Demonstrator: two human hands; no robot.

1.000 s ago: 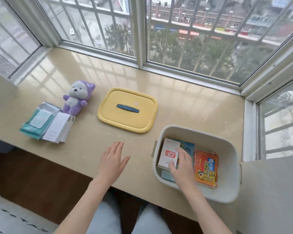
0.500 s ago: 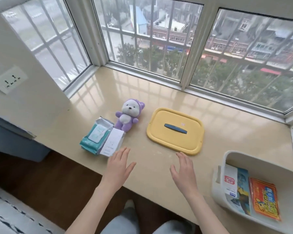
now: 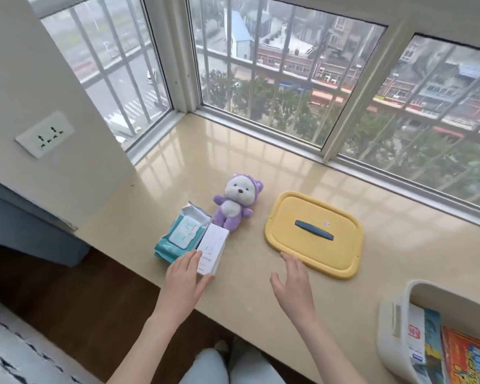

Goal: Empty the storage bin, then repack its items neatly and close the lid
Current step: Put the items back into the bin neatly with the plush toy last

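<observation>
Left hand [image 3: 185,275] on white box [image 3: 212,249], grip unclear; right hand [image 3: 294,281] fingers spread.

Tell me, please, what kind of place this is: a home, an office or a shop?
Probably a home, at a bay-window ledge some floors up. The stone sill runs under barred windows that look down on a street and roofs; a plush toy and a wall socket suit a lived-in room.

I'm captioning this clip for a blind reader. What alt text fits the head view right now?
A person's left hand touches a white box beside a teal wipes pack on a window sill, while the right hand is open near a yellow lid. A purple plush toy sits behind the box; a white bin holding packets stands at far right.
</observation>
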